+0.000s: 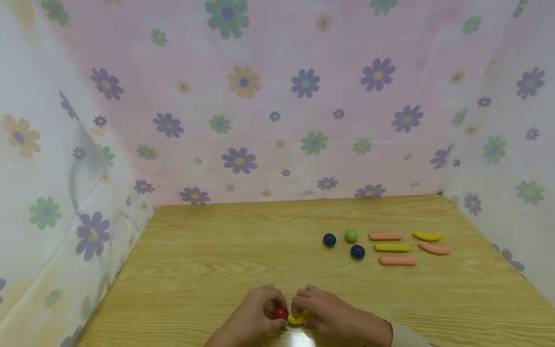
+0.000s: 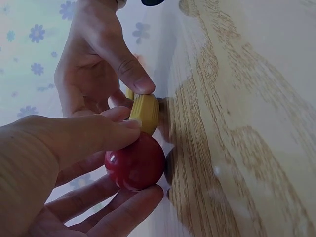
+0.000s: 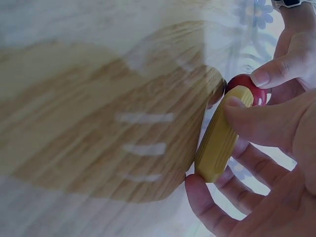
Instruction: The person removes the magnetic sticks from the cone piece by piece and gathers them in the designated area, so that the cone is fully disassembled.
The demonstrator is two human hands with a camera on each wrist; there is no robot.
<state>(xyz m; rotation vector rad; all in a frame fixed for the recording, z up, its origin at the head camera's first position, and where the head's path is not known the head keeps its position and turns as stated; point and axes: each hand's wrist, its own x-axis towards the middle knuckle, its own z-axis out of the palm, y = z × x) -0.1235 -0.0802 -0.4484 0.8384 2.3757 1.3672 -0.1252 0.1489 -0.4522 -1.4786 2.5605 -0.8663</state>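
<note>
My left hand [image 1: 256,313] holds a glossy red ball [image 1: 280,313] between thumb and fingers, low on the wooden table. Right beside it, my right hand [image 1: 331,313] pinches a yellow, slightly curved, ridged stick [image 1: 298,319]. In the left wrist view the red ball [image 2: 136,165] meets the end of the yellow stick [image 2: 144,112]; the left thumb lies where the two come together. Seen from the right wrist, the yellow stick [image 3: 217,143] spans from thumb to fingertips, and the red ball [image 3: 244,83] is partly covered behind its far end.
Toward the back right of the table [image 1: 208,250] lie two dark blue balls [image 1: 329,240], a green ball [image 1: 351,235], straight pink sticks [image 1: 398,260], a straight yellow stick [image 1: 392,247], a curved yellow stick [image 1: 427,236] and a curved pink stick [image 1: 434,248]. Flowered cloth [image 1: 277,96] surrounds the table.
</note>
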